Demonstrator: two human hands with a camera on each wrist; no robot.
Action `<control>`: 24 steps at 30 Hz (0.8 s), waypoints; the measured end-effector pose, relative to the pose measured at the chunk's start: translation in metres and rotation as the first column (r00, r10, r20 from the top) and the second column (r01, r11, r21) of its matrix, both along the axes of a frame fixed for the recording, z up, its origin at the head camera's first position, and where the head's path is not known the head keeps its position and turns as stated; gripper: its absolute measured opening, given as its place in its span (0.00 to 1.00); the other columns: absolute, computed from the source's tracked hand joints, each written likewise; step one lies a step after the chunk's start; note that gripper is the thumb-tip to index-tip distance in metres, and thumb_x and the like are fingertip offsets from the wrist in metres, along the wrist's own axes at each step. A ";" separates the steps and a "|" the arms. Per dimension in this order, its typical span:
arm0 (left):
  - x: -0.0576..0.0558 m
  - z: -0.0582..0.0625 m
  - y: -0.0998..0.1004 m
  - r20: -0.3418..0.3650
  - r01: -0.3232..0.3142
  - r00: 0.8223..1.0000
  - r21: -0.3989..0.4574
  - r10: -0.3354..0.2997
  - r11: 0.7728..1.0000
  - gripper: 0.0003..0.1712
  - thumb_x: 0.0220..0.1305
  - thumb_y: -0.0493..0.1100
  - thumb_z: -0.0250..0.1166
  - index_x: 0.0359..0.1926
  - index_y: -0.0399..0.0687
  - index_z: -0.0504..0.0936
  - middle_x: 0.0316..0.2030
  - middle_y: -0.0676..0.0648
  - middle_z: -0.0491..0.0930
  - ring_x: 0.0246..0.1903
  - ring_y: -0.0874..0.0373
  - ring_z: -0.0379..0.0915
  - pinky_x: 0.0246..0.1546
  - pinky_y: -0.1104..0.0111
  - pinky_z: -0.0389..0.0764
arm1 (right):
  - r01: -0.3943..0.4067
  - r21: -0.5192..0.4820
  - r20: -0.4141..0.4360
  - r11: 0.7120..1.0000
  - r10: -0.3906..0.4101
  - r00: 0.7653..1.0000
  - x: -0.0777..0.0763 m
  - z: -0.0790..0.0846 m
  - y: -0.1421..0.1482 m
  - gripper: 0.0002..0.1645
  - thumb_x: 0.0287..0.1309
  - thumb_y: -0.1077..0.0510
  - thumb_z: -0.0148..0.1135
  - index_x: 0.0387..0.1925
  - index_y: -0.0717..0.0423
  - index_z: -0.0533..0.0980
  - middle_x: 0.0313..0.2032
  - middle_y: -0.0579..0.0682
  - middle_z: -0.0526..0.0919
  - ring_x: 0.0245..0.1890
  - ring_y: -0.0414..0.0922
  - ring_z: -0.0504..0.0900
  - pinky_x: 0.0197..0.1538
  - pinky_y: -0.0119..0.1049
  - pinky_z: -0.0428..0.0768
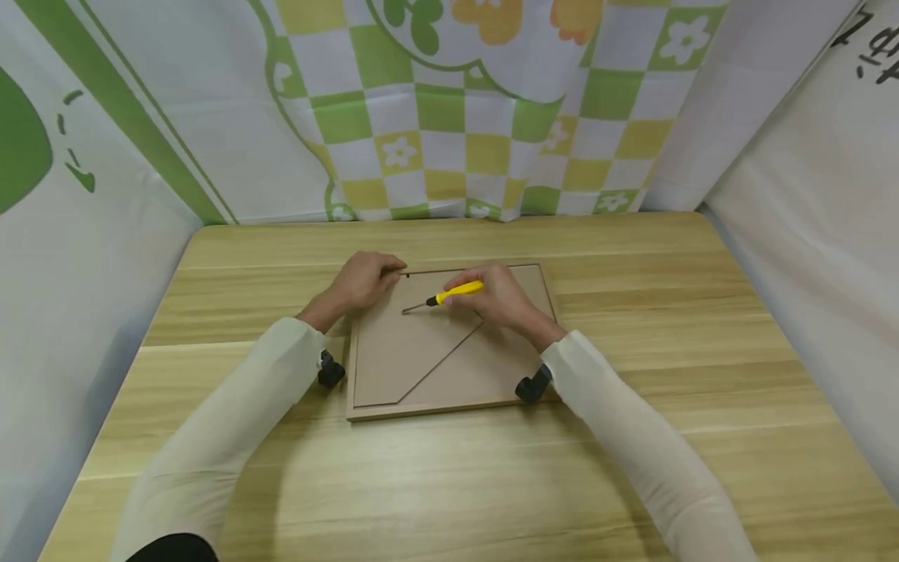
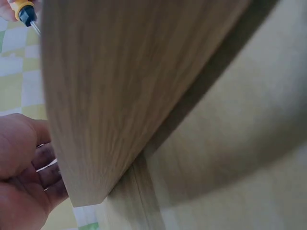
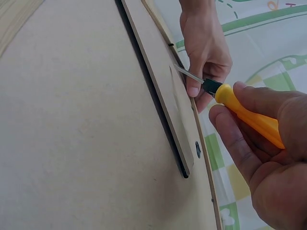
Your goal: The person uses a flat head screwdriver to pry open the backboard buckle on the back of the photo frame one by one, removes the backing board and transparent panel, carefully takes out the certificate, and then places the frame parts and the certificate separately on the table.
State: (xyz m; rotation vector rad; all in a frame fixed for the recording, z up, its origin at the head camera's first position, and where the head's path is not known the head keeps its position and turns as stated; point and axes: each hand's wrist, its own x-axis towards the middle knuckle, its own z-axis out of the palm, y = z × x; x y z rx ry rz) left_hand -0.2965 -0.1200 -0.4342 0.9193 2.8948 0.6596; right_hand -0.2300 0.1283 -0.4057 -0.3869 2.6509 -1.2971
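Observation:
A picture frame (image 1: 449,410) lies back side up on the table, with a tan backing board (image 1: 393,343) and a slanted stand flap edge across it. At the frame's far left corner, my left hand (image 1: 361,281) grips the rim, its thumb on the upper side and its fingers beyond the edge. My right hand (image 1: 497,295) holds a screwdriver (image 1: 460,289) by its yellow handle, between thumb and fingers. The metal shaft points left, its tip over the backing board near the left hand. A small dark tab (image 3: 171,45) shows along the frame's edge in the right wrist view.
The wood-grain table (image 1: 463,492) extends around the frame on all sides. A checkered green and yellow curtain (image 1: 442,109) hangs behind its far edge, and pale cloth walls (image 1: 822,195) stand at both sides. Dark wrist cameras (image 1: 534,384) sit below each cuff.

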 end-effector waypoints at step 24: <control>0.020 0.002 -0.020 -0.039 -0.064 0.997 -0.012 0.063 0.998 0.12 0.61 0.46 0.61 0.40 0.45 0.86 0.37 0.45 0.86 0.37 0.50 0.82 0.40 0.57 0.80 | -0.027 -0.071 0.001 0.997 0.027 1.000 0.005 0.001 0.009 0.14 0.48 0.51 0.69 0.39 0.49 0.83 0.42 0.47 0.84 0.41 0.44 0.76 0.42 0.34 0.74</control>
